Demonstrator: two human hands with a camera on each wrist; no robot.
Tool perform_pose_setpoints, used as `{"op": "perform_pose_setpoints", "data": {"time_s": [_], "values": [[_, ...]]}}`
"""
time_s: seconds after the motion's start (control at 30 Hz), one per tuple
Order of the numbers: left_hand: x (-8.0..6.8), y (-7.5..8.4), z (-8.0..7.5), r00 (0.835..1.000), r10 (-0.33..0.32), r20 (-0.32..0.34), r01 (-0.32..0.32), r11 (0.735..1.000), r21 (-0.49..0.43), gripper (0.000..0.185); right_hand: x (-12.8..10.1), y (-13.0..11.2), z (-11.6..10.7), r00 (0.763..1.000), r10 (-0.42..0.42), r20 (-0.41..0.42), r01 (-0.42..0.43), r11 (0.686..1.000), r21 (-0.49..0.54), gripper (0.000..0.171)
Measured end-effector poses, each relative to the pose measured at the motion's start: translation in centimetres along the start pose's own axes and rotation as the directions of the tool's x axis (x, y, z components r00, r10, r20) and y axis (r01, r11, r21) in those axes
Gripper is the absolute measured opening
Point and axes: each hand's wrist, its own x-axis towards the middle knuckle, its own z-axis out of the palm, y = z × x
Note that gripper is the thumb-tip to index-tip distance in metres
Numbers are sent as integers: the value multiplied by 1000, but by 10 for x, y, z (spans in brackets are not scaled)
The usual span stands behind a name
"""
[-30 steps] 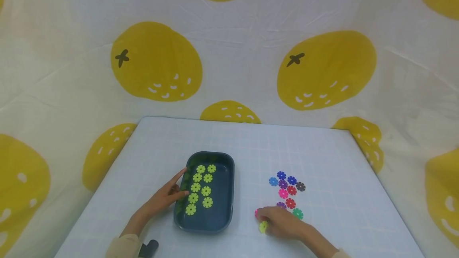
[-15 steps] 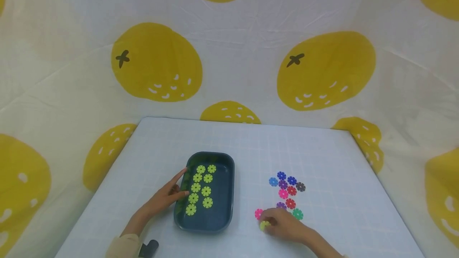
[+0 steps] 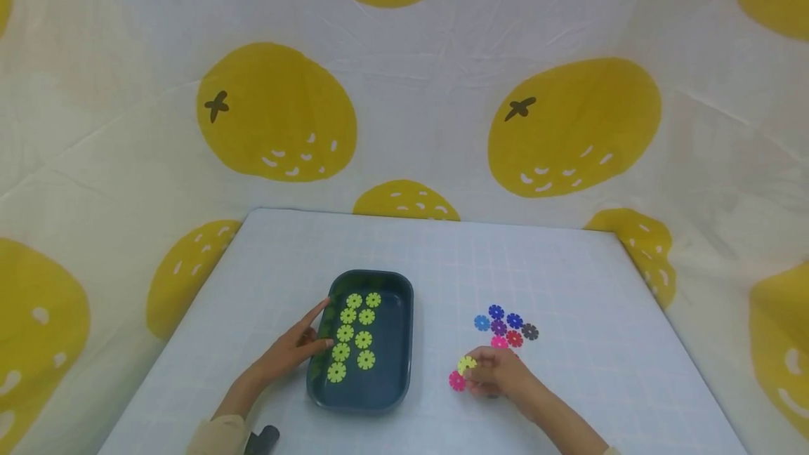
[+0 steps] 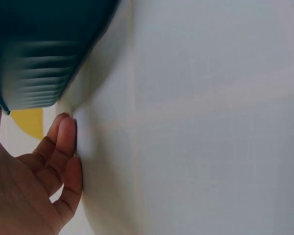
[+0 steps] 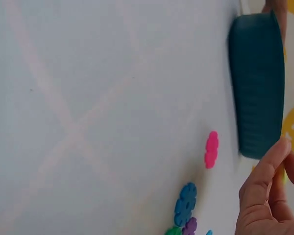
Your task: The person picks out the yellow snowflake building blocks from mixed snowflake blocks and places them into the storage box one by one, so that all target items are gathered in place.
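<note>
left hand: fingers straight, resting | right hand: fingertips pinched

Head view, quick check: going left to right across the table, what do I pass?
Left hand touching the tray's left rim → dark teal tray holding yellow-green flower discs → pink disc on the table → right hand pinching a yellow-green disc → dark grey disc, rightmost of the mixed-colour cluster.

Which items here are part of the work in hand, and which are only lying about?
In hand:
- right hand pinching a yellow-green disc
- left hand resting against the dark tray
- eight yellow-green discs in the tray

Lying about:
- pink disc
- cluster of mixed-colour discs
- table
- lemon-print cloth
</note>
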Motion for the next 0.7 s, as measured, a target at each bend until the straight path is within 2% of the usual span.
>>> {"op": "perform_pose_setpoints", "data": {"time_s": [0.07,0.2,0.37,0.53,0.7], "values": [[0,1,0,1000,-1,2,1,1000,-1,76,-1,-4,-2,1000,18,16,-19,998,68,35],[-1,2,0,1000,2,1,-2,1000,-1,76,-1,-12,-4,999,33,28,-37,990,134,39],[-2,1,-1,1000,4,-2,-4,1000,1,76,-1,-22,-2,999,30,40,-37,981,192,45],[-1,0,0,1000,4,-6,-4,1000,6,76,1,-32,-1,996,13,92,-37,964,265,48],[0,0,0,1000,10,-6,-10,1000,0,76,6,-45,1,993,-13,117,-22,956,293,52]]}}
